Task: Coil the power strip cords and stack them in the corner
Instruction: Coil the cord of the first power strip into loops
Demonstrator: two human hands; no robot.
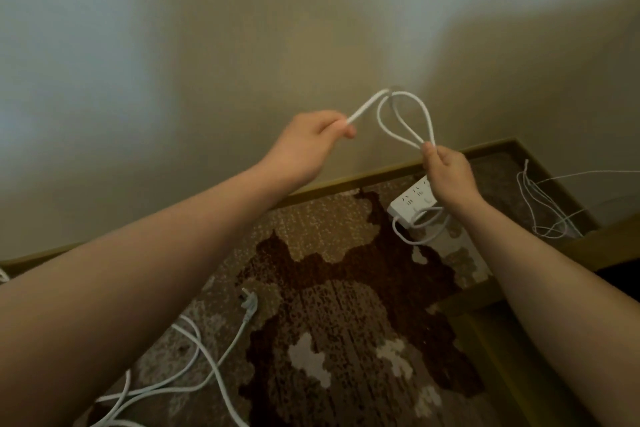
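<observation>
A white power strip cord [420,111] is raised in front of the wall. My right hand [450,173] pinches the gathered loops of it at their base. My left hand [308,142] grips a straight run of the same cord, up and to the left of the loops. Below my right wrist, the white power strip [408,201] lies on the carpet by the skirting, with cord curled beside it. A second white cord with a grey plug [249,305] sprawls across the carpet at the lower left.
The patterned brown carpet [339,288] meets a beige wall at a dark skirting board. Thin white wires [543,204] hang in the far right corner. A dark wooden furniture edge [519,357] runs along the right side.
</observation>
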